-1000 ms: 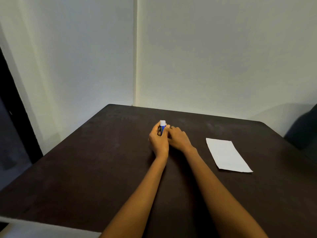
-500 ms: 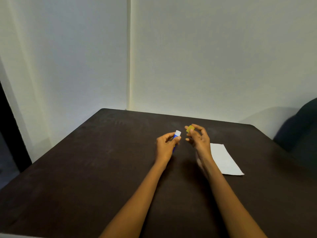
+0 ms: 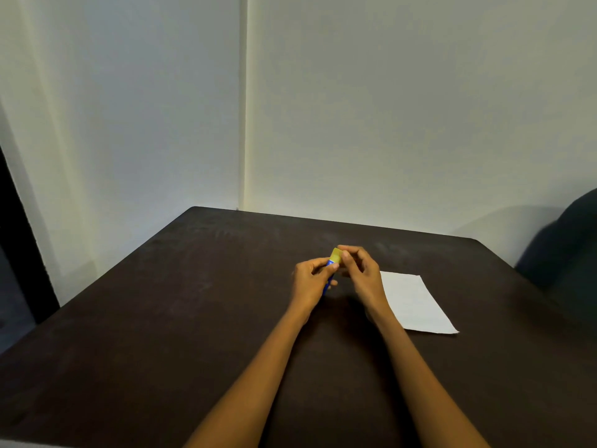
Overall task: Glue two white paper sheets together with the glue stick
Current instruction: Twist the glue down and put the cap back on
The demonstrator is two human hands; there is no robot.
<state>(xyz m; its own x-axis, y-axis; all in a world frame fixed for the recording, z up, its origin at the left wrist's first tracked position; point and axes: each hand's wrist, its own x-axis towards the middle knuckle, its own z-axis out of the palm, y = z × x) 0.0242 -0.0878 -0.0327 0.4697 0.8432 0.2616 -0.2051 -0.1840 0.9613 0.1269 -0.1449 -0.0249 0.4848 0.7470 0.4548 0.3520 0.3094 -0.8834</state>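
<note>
Above the dark bench (image 3: 161,334), mid-surface, the blue glue stick (image 3: 329,275) is clamped by left hand (image 3: 311,279) fingers; its yellow cap (image 3: 336,255) is pinched by the right hand (image 3: 363,270). White paper (image 3: 416,302) is seen beside, clear of bench edges.

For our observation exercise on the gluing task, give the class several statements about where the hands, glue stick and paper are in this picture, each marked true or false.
1. The left hand holds the blue glue stick. True.
2. The yellow cap lies on the table away from both hands. False: it sits at the top of the glue stick, pinched by the fingers of the right hand.
3. The white paper lies flat on the dark table, to the right of the hands. True.
4. The glue stick is pressed against the paper. False: it is held above the table, to the left of the paper.
5. The right hand rests flat on the paper. False: it is raised at the glue stick.
</note>
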